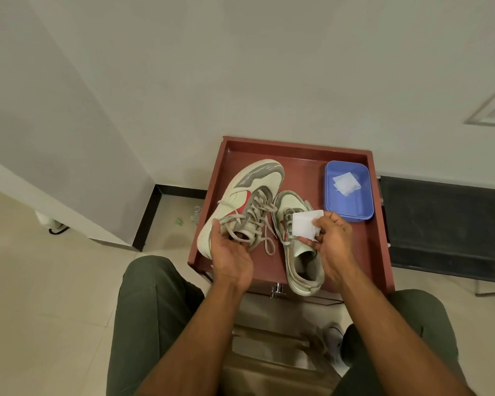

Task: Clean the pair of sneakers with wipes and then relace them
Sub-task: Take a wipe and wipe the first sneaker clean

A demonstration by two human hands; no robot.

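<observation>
Sneakers: a pair of worn white low-top sneakers with grey panels, red side marks and loose grey laces, on the reddish-brown wooden worktop (376, 252) with a raised rim.
Left sneaker (240, 201): tipped on its side, toe pointing away.
Left hand (230, 258): grip curled round that sneaker's heel collar and laces.
Right sneaker (296, 252): upright just beside the first, heel overhanging the near edge.
Right hand (333, 241): above the right sneaker, grip pinching a white folded wipe (306, 224).
Blue plastic tub (350, 192): at the far right of the worktop, holding more white wipes (345, 183).
</observation>
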